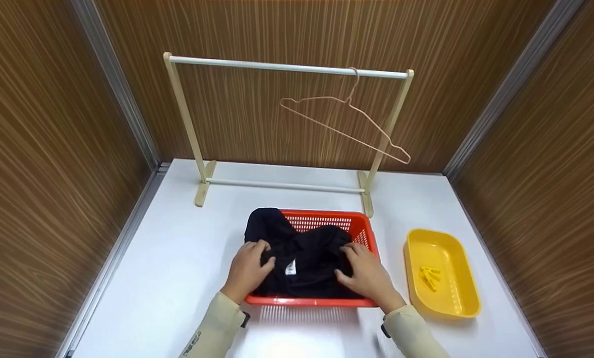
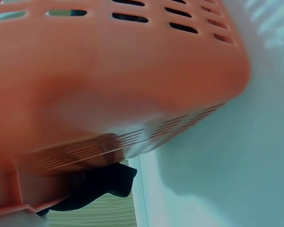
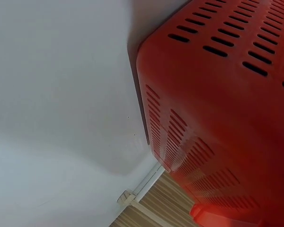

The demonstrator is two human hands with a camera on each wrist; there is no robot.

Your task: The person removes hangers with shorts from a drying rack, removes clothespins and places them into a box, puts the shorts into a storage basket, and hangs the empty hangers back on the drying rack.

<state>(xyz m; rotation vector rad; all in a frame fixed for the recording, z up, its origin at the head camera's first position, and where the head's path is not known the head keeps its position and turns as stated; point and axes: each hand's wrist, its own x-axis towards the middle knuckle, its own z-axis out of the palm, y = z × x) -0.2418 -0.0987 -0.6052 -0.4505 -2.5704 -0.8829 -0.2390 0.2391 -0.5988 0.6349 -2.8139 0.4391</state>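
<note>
A black garment point(image 1: 316, 263) with a white label point(image 1: 291, 267) lies bunched in a red plastic basket point(image 1: 321, 302). Part of it hangs over the basket's left rim, and in the left wrist view the dark cloth point(image 2: 109, 182) shows beyond the basket's side. My left hand point(image 1: 247, 268) grips the garment on the left, its thumb and fingers in the cloth. On the right, my right hand point(image 1: 369, 272) holds the cloth with bent fingers near the basket's right rim. Neither hand's fingers show in the wrist views, where the basket wall point(image 3: 203, 94) fills much of the picture.
Behind the basket stands a wooden rack point(image 1: 187, 114) with a white rail point(image 1: 257, 64). A pink hanger point(image 1: 321, 124) hangs from the rail's right part. To the right, a yellow tray point(image 1: 453, 248) holds yellow clothespins point(image 1: 430, 276). Wood-patterned panels point(image 1: 43, 149) enclose the white table point(image 1: 177, 258).
</note>
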